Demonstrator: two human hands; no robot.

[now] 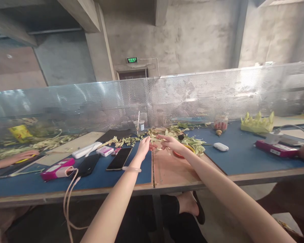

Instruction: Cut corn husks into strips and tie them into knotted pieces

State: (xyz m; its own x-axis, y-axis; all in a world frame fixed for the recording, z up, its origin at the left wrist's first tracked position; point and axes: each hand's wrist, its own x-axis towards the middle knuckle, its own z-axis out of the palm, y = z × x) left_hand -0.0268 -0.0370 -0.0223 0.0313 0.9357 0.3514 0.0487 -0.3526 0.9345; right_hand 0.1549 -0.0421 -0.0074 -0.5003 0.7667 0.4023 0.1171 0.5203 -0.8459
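Note:
Both my arms reach forward over the tan board [167,170] at the table's middle. My left hand [144,147], with a pale bangle at its wrist, is beside the pile of pale green plant pieces [196,143]; its fingers are closed on something I cannot make out. My right hand [170,143] faces it a short way to the right, fingers apart, over the same pile. Whether it touches any piece is unclear. Partly behind my right forearm lie orange-handled scissors [178,155]. Small green and yellowish bits [131,140] lie left of my left hand.
A black phone [119,158], a dark power bank [89,165] with cables and a magenta box [57,169] lie left. Right are a white case [221,146], a jar [221,123] and another magenta box [276,149]. Other people's hands show at both sides. A perforated metal screen [172,98] stands behind.

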